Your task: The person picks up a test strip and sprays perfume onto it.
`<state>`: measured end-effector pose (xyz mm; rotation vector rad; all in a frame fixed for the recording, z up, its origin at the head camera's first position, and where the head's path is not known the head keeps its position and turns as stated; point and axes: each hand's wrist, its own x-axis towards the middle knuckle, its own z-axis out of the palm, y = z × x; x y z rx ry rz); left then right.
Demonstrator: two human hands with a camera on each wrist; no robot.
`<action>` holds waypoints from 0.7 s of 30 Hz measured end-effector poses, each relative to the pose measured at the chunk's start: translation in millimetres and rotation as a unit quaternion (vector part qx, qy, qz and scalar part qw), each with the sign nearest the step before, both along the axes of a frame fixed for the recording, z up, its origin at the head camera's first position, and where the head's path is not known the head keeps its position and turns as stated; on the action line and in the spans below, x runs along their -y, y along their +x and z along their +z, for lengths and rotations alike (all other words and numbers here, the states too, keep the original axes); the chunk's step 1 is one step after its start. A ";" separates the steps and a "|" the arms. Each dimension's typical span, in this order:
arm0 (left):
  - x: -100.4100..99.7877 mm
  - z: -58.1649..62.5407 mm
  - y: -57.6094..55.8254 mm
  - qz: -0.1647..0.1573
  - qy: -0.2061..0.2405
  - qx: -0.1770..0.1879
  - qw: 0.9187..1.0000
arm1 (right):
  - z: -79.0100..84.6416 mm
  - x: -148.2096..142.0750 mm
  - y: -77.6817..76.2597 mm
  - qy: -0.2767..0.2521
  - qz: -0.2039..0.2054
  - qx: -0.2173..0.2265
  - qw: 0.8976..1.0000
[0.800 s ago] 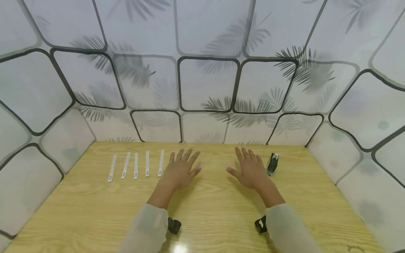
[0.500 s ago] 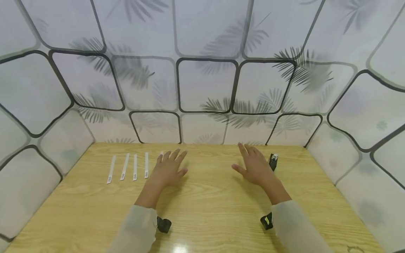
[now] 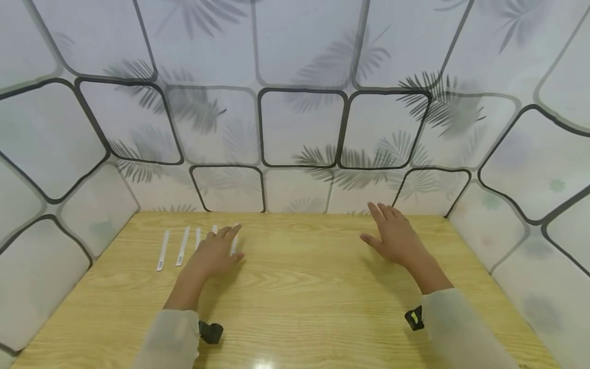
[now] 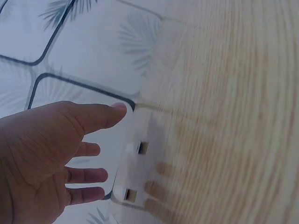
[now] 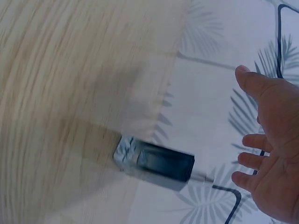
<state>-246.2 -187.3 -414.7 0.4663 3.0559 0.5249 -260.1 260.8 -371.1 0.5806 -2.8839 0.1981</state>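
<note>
My left hand (image 3: 216, 253) hovers over the right part of a row of thin white paper strips (image 3: 163, 251), fingers spread, holding nothing. It partly covers several strips. In the left wrist view the left hand (image 4: 42, 158) has its thumb and fingers extended. My right hand (image 3: 398, 238) is held above the table's right side with fingers extended and holding nothing. In the right wrist view a dark glass bottle (image 5: 166, 161) with a thin silver sprayer top, like a perfume bottle, stands beside the right hand (image 5: 275, 149). In the head view that hand hides the bottle.
The wooden table (image 3: 295, 297) meets a patterned back wall (image 3: 297, 128), with side walls at left and right. Each wrist wears a black device, the left device (image 3: 211, 332) and the right device (image 3: 415, 318).
My hands have moved apart: the left one leftward over the paper strips, the right one rightward in front of the bottle. The strips have not visibly moved.
</note>
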 end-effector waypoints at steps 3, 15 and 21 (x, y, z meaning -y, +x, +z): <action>8.0 -1.7 0.0 0.001 0.027 0.016 0.999 | 3.0 -11.9 1.7 0.004 -0.006 0.000 1.000; 31.3 -14.8 -7.3 0.005 0.141 0.084 0.986 | -3.5 -55.5 4.9 -0.054 -0.012 0.058 0.997; 30.8 -15.4 -7.6 0.000 0.150 0.083 0.985 | -11.4 -68.7 7.2 -0.124 -0.024 0.116 0.985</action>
